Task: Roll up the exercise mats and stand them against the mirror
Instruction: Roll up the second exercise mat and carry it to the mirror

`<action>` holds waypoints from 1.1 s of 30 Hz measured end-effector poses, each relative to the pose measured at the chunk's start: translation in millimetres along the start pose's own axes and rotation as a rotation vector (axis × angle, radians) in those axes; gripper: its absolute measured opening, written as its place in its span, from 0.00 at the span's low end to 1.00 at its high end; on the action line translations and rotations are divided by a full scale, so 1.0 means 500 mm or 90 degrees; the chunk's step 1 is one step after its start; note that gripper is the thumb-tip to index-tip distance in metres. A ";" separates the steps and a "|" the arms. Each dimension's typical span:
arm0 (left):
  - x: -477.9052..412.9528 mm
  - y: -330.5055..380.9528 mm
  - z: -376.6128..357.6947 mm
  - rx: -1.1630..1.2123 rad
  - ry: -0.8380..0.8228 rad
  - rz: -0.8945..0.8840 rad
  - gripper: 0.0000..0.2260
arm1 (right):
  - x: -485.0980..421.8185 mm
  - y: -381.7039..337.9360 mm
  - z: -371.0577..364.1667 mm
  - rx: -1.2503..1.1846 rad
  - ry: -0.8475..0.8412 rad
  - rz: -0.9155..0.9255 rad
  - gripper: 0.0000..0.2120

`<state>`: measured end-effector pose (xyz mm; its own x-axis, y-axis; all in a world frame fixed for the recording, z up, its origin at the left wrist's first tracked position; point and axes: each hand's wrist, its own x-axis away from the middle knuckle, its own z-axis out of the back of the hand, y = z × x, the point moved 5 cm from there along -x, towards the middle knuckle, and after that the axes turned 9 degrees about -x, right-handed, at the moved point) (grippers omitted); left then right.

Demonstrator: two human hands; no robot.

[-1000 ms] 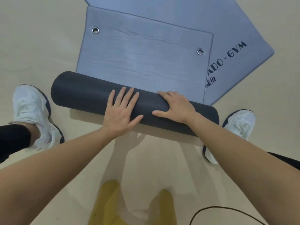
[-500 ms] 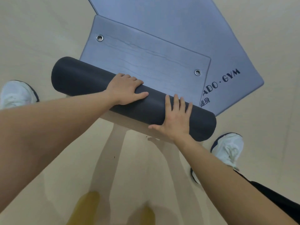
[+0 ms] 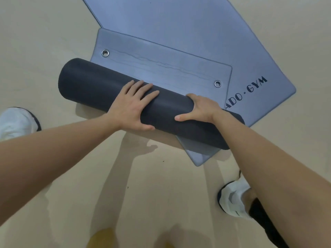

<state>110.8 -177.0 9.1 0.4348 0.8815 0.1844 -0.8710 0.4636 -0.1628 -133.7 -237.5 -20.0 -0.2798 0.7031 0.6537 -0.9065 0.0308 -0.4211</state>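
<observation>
A dark grey rolled mat [image 3: 93, 86] lies slanted across the floor. Its flat grey-blue tail [image 3: 161, 65], with two metal eyelets, stretches away from me. My left hand [image 3: 131, 109] presses on the middle of the roll, fingers spread over the top and thumb on the near side. My right hand [image 3: 201, 109] grips the roll further right, its fingers curled over the far side out of sight and its thumb on the near face. Under both lies a second flat mat [image 3: 179, 24] lettered "ADO·GYM", with a corner poking out below the roll.
Beige glossy floor [image 3: 44, 42] surrounds the mats. My white shoes stand at the left edge [image 3: 16, 122] and the lower right [image 3: 232, 199]. No mirror is in view.
The roll has moved further along the mat, so less flat tail shows. My left hand went from curled over the roll to flat on it. My right hand went from flat to curled over it.
</observation>
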 end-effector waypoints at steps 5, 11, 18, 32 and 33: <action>-0.048 -0.007 -0.019 -0.039 -0.061 0.020 0.61 | -0.013 0.007 0.016 0.038 0.019 -0.030 0.56; -0.116 -0.034 -0.003 -0.018 -0.063 -0.031 0.60 | 0.033 -0.010 -0.001 0.175 0.120 0.005 0.65; -0.199 -0.056 0.029 0.024 -0.154 -0.045 0.58 | 0.023 -0.022 0.014 0.225 0.176 0.032 0.66; -0.079 0.013 0.037 -0.003 -0.227 -0.080 0.49 | 0.141 -0.054 -0.076 0.190 0.154 0.044 0.52; -0.054 0.024 0.033 0.004 -0.234 -0.085 0.49 | 0.163 -0.056 -0.094 0.183 0.142 0.043 0.52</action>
<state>84.9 -196.8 18.1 0.4345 0.7220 0.5384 -0.8141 0.5705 -0.1081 -116.3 -147.9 15.5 -0.2955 0.8351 0.4640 -0.9489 -0.2000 -0.2442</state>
